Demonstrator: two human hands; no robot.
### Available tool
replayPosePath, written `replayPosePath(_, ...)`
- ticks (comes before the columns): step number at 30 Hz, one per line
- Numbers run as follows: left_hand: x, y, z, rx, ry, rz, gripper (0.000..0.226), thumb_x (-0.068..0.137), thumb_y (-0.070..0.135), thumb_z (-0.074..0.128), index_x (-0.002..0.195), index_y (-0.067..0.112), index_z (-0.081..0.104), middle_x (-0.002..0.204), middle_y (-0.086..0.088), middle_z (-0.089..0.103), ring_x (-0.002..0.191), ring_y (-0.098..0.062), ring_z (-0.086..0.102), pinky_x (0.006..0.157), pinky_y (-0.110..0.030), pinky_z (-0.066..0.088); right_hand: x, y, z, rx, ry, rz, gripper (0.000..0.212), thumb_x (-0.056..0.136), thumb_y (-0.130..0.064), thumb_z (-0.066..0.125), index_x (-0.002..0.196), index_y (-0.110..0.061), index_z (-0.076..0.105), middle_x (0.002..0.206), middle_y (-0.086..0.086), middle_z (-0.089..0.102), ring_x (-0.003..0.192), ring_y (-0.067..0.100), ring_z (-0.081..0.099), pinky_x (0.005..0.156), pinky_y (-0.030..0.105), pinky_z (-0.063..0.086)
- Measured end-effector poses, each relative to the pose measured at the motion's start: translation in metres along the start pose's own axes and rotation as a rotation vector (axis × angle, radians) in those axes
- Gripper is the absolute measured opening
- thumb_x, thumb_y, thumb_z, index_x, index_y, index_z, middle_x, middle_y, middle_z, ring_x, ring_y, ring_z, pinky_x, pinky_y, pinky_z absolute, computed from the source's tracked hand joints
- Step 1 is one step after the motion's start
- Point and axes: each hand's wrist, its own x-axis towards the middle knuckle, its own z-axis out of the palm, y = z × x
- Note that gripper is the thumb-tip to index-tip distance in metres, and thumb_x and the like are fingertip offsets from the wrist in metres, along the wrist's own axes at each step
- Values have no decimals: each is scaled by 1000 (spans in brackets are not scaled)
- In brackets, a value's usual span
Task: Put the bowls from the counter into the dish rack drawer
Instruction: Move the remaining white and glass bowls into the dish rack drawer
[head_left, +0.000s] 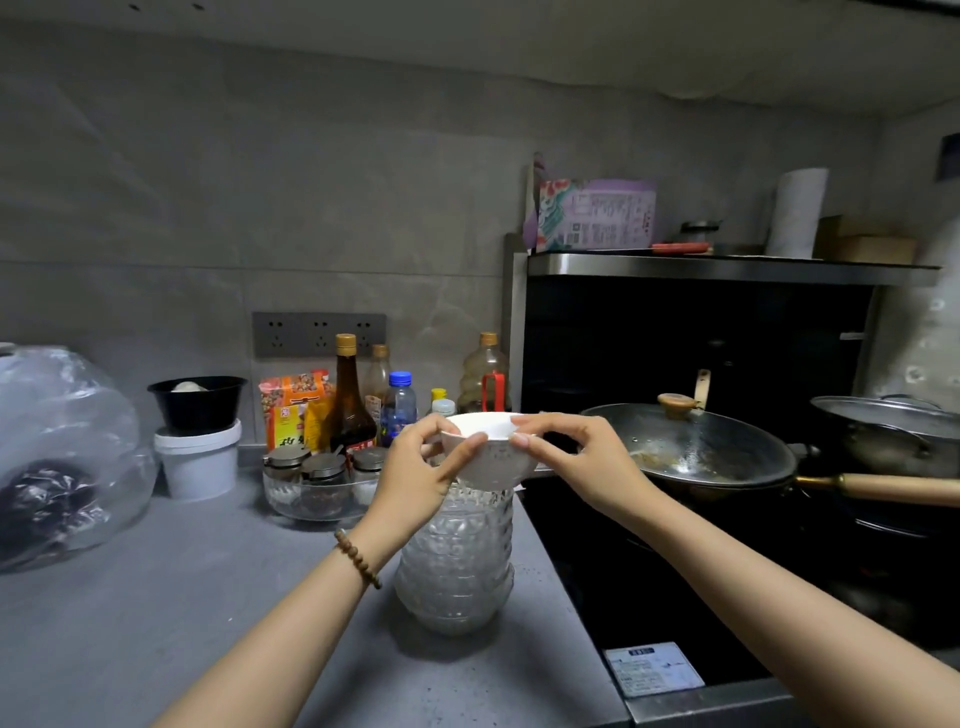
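Note:
A small white bowl (488, 457) is held up over the counter by both hands. My left hand (421, 478) grips its left rim with thumb and fingers; my right hand (571, 457) pinches the right rim. Directly under the white bowl stands a tall stack of several clear patterned glass bowls (457, 561) on the grey counter (156, 597). The white bowl's base sits at or just above the top of that stack; I cannot tell whether they touch. The dish rack drawer is not in view.
Behind the bowls are sauce bottles (347, 395), a glass dish of spice jars (317, 488), a white tub (200, 460) with a black bowl on it, and a plastic bag (62, 452) at left. To the right is a black stove with a wok (696, 447).

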Motion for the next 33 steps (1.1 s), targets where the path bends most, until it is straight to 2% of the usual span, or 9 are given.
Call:
replayPosePath(3,-2,18,27,-100,-56,0,32,71,44,64,72,14,53,68,2,60,64,-3,59,55,-11,44,-16,-8,-33,-195,13,-22,17,77,-46,67,86,-34,76,109,-28,63,127,-7,37,104,19,26)
replayPosePath(6,-9,30,62,-198,-161,-55,33,72,46,63,69,16,49,56,12,54,54,-1,52,54,-16,42,-43,-18,-72,-131,-60,-6,15,74,-47,64,79,-38,75,86,-23,73,95,-14,61,80,5,42)
replayPosePath(9,-24,39,101,-230,-267,-122,44,66,60,61,70,17,51,66,2,58,69,-14,57,66,-37,49,-76,-16,-108,-38,-89,50,18,73,-41,66,80,-28,76,82,-12,76,80,-5,67,72,9,49)
replayPosePath(11,-36,41,131,-225,-341,-160,56,65,66,58,85,14,56,78,-3,62,77,-17,60,73,-43,54,-102,-8,-131,10,-53,102,21,74,-37,66,82,-22,77,82,-8,77,80,-2,67,73,11,50)
replayPosePath(16,-71,33,197,-287,-519,-309,83,57,66,63,124,23,44,107,-5,68,86,-5,69,68,-20,55,-170,20,-171,90,91,273,23,77,-34,64,86,-18,78,76,-5,76,67,-2,66,59,9,48)
replayPosePath(21,-128,-6,267,-294,-620,-394,64,72,44,75,124,22,46,104,-9,69,81,-6,68,70,-20,54,-242,68,-185,130,147,489,27,74,-38,66,87,-18,78,82,2,76,74,8,68,64,20,54)
replayPosePath(24,-160,-33,292,-273,-661,-488,79,58,63,73,123,26,46,105,-3,69,92,-12,69,82,-33,57,-276,95,-181,143,131,604,28,72,-43,68,89,-23,78,83,1,77,74,8,70,61,21,55)
replayPosePath(29,-202,-81,312,-267,-710,-618,99,49,73,72,124,14,46,108,-5,67,94,-14,68,72,-26,55,-319,143,-169,221,21,820,35,70,-46,69,95,-22,77,97,1,76,91,12,70,81,28,56)
replayPosePath(33,-221,-116,316,-238,-777,-647,83,62,62,66,125,11,51,109,-5,66,98,-14,65,76,-25,52,-333,175,-155,277,-59,922,41,66,-46,74,97,-19,77,103,0,75,98,11,70,79,24,54)
